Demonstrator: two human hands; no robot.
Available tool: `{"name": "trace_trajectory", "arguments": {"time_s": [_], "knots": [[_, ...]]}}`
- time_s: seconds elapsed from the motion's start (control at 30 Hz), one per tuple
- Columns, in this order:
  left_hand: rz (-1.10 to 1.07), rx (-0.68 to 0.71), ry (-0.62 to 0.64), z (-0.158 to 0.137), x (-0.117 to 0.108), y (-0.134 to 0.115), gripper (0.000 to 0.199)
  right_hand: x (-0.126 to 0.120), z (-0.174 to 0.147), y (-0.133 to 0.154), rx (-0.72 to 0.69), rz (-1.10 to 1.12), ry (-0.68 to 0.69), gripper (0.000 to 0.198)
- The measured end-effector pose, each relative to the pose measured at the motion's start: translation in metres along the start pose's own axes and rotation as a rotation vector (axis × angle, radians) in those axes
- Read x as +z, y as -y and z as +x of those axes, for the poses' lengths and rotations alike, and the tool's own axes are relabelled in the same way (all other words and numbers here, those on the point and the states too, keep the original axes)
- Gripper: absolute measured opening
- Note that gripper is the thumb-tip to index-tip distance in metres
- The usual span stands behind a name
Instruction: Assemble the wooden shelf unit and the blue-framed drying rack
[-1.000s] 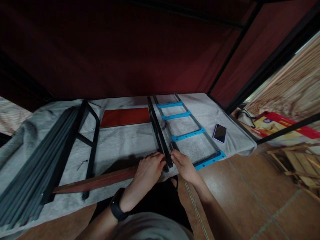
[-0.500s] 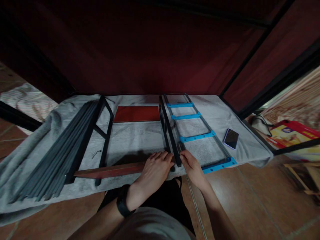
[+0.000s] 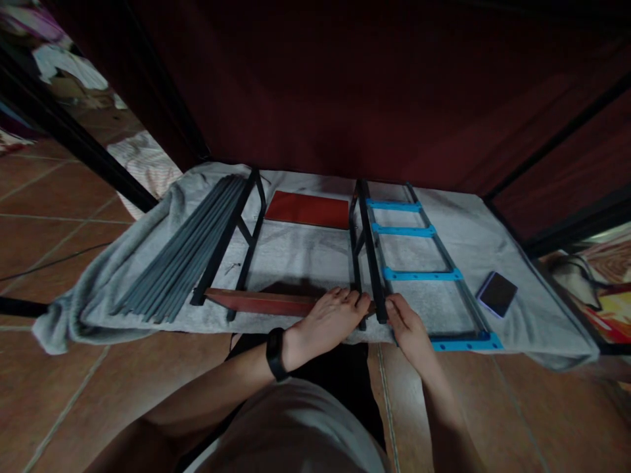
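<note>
A black metal side frame point(image 3: 372, 256) stands on the cloth in front of me, with a second black side frame point(image 3: 224, 246) to its left. Between their near ends runs a reddish-brown board point(image 3: 261, 302). My left hand point(image 3: 332, 318), with a black band at its wrist, is closed over the right end of this board. At the outer side of the right frame's near end, the fingers of my right hand point(image 3: 408, 328) are pinched together; what they hold is hidden. Farther back, a red-orange panel point(image 3: 306, 209) spans between the frames.
Grey tubes point(image 3: 187, 253) lie bundled on the left. Right of the frames is a ladder-like rack with blue crosspieces point(image 3: 422, 274), then a phone point(image 3: 497, 293). Small metal pieces point(image 3: 233, 267) lie near the left frame. Everything rests on a grey cloth point(image 3: 305, 253) before a dark red wall.
My view has turned left, so the whole scene sits farther right. Both hands stay at the same corner of the frame, with little visible movement there.
</note>
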State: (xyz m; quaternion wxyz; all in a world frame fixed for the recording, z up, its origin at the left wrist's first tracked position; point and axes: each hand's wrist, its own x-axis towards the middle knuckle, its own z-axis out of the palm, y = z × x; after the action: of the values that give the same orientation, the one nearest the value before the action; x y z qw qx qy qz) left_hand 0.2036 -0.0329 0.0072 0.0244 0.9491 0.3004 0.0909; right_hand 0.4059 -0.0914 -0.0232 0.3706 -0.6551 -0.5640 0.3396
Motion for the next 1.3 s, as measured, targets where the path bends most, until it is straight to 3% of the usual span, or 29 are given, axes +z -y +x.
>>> {"name": "trace_trajectory", "arguments": {"time_s": [0.2,0.47,0.77,0.9,1.03,1.13,1.3], "knots": [[0.092,0.032,-0.042,-0.002,0.000,0.000,0.028,-0.001,-0.005,0.001,-0.063,-0.033,-0.016,0.026],[0.128,0.032,-0.047,-0.002,0.002,-0.003,0.030,-0.012,0.005,0.005,-0.056,-0.043,0.131,0.025],[0.065,-0.004,0.038,0.002,-0.005,-0.002,0.035,-0.006,0.007,0.000,-0.052,0.084,0.116,0.026],[-0.099,-0.074,0.068,0.009,-0.012,0.000,0.048,0.010,0.001,-0.011,-0.009,0.276,-0.008,0.031],[-0.127,-0.013,0.186,0.022,-0.018,-0.001,0.068,0.037,-0.007,-0.041,0.086,0.423,-0.222,0.029],[-0.112,0.028,0.283,0.033,-0.019,-0.003,0.059,0.058,-0.016,-0.067,0.131,0.280,-0.310,0.019],[-0.194,-0.003,0.420,0.047,-0.023,-0.003,0.046,0.077,-0.025,-0.090,0.087,0.012,-0.237,0.027]]}}
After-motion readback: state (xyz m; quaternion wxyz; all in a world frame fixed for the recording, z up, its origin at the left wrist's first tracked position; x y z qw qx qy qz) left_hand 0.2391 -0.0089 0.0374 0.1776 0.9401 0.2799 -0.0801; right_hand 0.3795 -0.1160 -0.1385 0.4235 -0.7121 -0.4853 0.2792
